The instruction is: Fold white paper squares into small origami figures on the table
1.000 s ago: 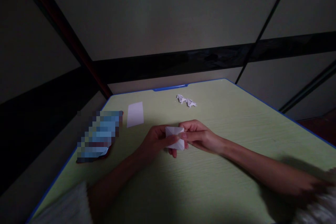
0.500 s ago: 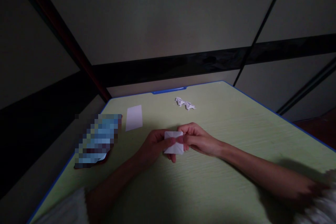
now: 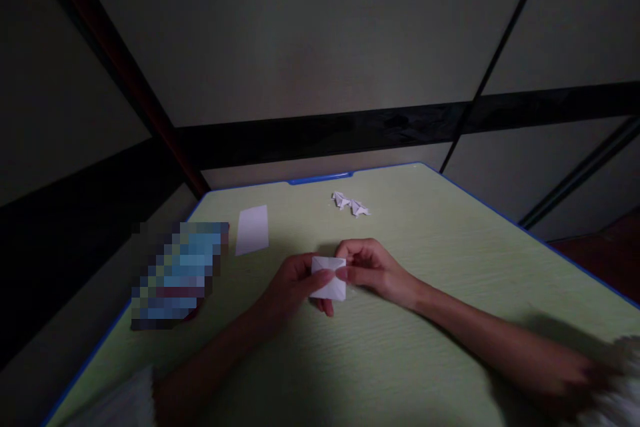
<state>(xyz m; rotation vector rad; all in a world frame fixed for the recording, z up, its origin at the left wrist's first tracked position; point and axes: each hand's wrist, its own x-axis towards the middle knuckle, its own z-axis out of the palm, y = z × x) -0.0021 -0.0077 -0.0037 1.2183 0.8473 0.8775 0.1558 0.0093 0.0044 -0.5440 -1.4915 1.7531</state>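
Observation:
Between my two hands is a small white folded paper (image 3: 329,288), roughly square, with creases running out from its middle. My left hand (image 3: 296,279) grips its left side, thumb on top and fingers underneath, some fingertips showing below the lower edge. My right hand (image 3: 373,268) pinches the paper's right side, its thumb on the face near the left thumb and its fingers curled behind. Farther back on the table lie two small folded paper figures (image 3: 341,199), side by side and touching or nearly so.
A flat white sheet of paper (image 3: 253,230) lies at the left on the pale green table (image 3: 440,233), which has a blue edge. Left of the sheet is a pixelated bluish object (image 3: 183,273). Dark-banded panels (image 3: 310,47) stand behind the table.
The whole view has shifted slightly. Both thumbs remain on the folded paper, and the right hand's fingers have moved a little at its right edge.

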